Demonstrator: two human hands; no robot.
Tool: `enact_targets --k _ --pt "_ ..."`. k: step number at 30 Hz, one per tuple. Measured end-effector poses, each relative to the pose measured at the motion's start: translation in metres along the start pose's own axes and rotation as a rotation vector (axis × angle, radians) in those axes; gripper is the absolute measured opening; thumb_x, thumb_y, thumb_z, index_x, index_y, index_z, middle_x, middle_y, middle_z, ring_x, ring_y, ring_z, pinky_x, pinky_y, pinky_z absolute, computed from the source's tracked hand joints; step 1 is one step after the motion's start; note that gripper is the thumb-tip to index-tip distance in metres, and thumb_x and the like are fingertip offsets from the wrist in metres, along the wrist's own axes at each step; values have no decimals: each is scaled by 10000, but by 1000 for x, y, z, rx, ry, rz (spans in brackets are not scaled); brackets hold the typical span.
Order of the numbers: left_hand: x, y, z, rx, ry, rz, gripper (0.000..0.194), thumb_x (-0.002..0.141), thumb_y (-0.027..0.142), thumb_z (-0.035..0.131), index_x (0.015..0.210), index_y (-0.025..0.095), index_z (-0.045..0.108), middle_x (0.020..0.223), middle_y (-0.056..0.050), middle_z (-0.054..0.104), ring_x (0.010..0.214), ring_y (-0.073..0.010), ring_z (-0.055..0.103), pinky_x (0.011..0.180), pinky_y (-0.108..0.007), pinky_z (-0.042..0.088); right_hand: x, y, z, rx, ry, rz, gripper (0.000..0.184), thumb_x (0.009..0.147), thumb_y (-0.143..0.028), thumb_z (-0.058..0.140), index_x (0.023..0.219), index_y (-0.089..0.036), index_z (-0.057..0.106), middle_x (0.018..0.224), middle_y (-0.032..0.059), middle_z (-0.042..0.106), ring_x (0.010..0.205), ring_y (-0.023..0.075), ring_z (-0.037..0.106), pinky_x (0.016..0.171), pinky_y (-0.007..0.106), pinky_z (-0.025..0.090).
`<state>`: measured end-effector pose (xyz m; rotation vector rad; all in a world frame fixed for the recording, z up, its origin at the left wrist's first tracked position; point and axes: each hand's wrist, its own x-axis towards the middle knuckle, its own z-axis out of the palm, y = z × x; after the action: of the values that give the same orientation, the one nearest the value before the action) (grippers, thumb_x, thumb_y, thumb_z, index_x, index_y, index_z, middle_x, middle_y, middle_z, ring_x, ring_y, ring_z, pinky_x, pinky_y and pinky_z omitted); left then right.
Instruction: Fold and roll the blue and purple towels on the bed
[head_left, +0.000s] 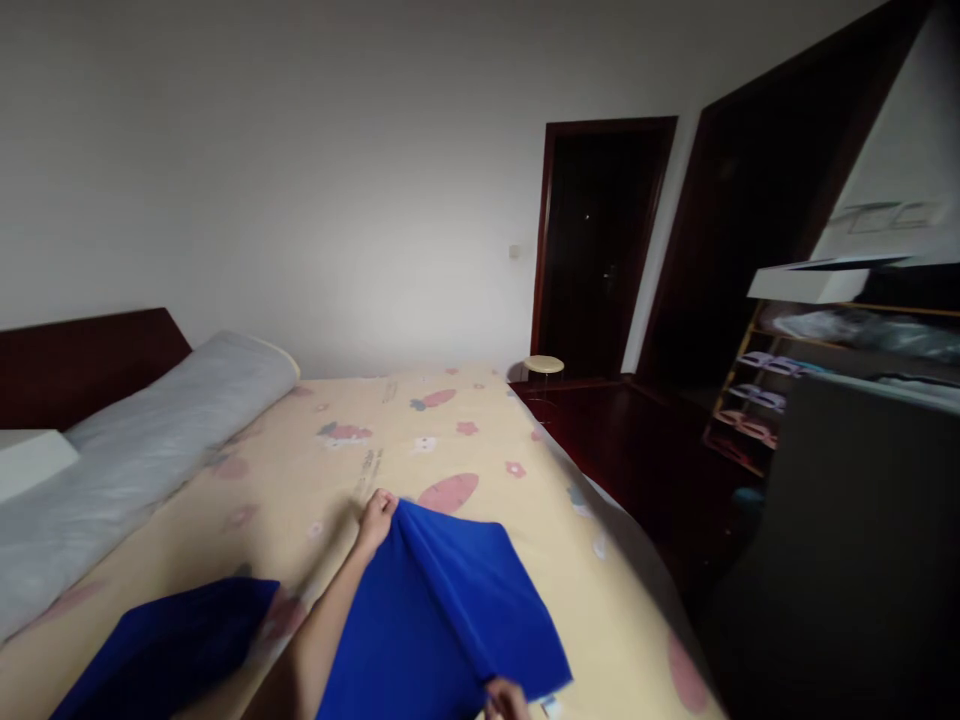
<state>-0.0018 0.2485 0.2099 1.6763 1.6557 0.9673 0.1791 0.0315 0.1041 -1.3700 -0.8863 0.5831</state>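
A bright blue cloth (442, 620) lies on the bed, with a second blue part (172, 650) at the lower left. My left hand (375, 520) is stretched forward and pinches the cloth's far corner against the sheet. My right hand (506, 698) shows only partly at the bottom edge, fingers closed on the cloth's near right corner. The cloth is pulled taut between the two hands.
The bed has a pale yellow sheet (420, 430) printed with carrots and flowers. A grey rolled quilt (150, 440) lies along the dark headboard (82, 355). A small round stool (544, 366) stands by a dark doorway (600, 240). A shoe rack (757, 400) stands at right.
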Motion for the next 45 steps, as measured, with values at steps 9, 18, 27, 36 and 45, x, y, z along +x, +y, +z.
enact_targets --k 9,18,27,36,45 --pt "-69 55 -175 -468 256 138 504 553 588 767 838 198 621 800 -32 689 777 -180 629 732 -298 447 108 -146 -7 459 -69 60 457 554 -500 830 843 -179 679 692 18 675 708 195 627 669 300 508" --pt "-131 81 -221 -653 210 113 526 499 509 845 864 186 648 722 -5 696 685 -140 626 746 -296 475 160 -208 4 535 -249 171 437 352 -342 892 643 -203 596 577 -6 626 526 149 573 505 279 487" --pt "-151 84 -236 -706 152 89 546 478 502 874 871 163 705 802 -64 753 757 -179 679 794 -319 505 147 -238 -14 456 -257 -7 414 460 -420 851 765 -205 672 699 29 690 665 190 634 615 312 504" --pt "-164 112 -247 -668 145 114 496 508 459 865 877 158 728 850 -96 767 789 -195 689 799 -324 519 143 -274 -38 -87 -247 -567 434 742 -592 601 880 -203 736 917 107 733 775 247 635 745 377 491" --pt "-175 126 -251 -472 216 132 356 552 332 823 858 170 738 763 -81 755 771 -232 681 591 -285 488 147 -292 -55 -331 -299 -751 380 834 -598 513 764 -244 631 752 65 646 684 222 574 667 341 444"
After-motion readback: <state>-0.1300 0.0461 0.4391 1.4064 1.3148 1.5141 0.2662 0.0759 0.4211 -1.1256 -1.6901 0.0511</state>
